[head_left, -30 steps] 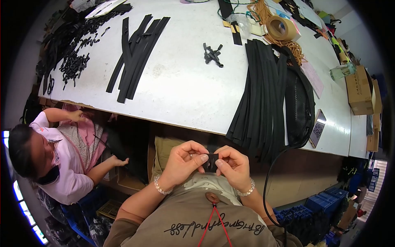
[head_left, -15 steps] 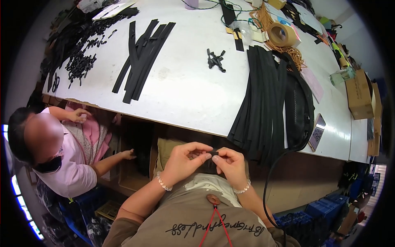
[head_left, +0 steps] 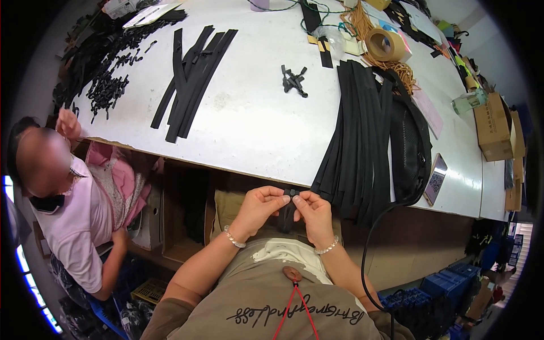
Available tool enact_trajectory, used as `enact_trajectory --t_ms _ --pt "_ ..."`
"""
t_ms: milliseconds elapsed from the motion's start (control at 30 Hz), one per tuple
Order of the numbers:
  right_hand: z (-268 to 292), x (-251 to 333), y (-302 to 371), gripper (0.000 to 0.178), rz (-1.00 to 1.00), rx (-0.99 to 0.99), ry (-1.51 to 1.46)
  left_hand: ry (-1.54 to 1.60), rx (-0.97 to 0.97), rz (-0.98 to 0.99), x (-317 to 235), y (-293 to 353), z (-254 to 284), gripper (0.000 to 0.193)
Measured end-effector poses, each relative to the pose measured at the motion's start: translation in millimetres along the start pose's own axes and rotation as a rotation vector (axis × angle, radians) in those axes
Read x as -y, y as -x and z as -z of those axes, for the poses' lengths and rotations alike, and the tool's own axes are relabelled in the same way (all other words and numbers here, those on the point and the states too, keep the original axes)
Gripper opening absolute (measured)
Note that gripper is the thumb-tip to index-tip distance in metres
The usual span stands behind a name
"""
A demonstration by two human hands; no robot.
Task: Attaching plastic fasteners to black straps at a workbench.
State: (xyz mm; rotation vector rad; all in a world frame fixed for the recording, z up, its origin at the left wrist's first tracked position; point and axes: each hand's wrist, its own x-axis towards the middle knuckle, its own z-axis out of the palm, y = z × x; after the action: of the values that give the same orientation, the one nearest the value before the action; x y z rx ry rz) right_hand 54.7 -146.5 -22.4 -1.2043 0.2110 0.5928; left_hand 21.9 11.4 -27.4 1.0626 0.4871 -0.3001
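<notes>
Left hand and right hand pinch a black strip between their fingers, length hanging bodyward (both hands equally near).

Toward six o'clock, the left hand and right hand are hiding part of a black strip. At nine, blurring is covering the co-worker's head. At twelve, the edge is cropping a lilac cylinder. At ten, black pieces are looking too small to identify.
</notes>
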Motion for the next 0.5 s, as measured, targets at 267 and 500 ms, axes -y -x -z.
enact_trajectory --t_ms 267,500 --pt "1 -4 -3 0.013 -0.038 -0.061 -0.072 0.025 -0.078 -0.066 6 -6 -9 0.013" --pt "1 -9 -8 0.009 0.004 -0.090 -0.121 0.036 -0.128 -0.040 5 -7 -12 0.013"
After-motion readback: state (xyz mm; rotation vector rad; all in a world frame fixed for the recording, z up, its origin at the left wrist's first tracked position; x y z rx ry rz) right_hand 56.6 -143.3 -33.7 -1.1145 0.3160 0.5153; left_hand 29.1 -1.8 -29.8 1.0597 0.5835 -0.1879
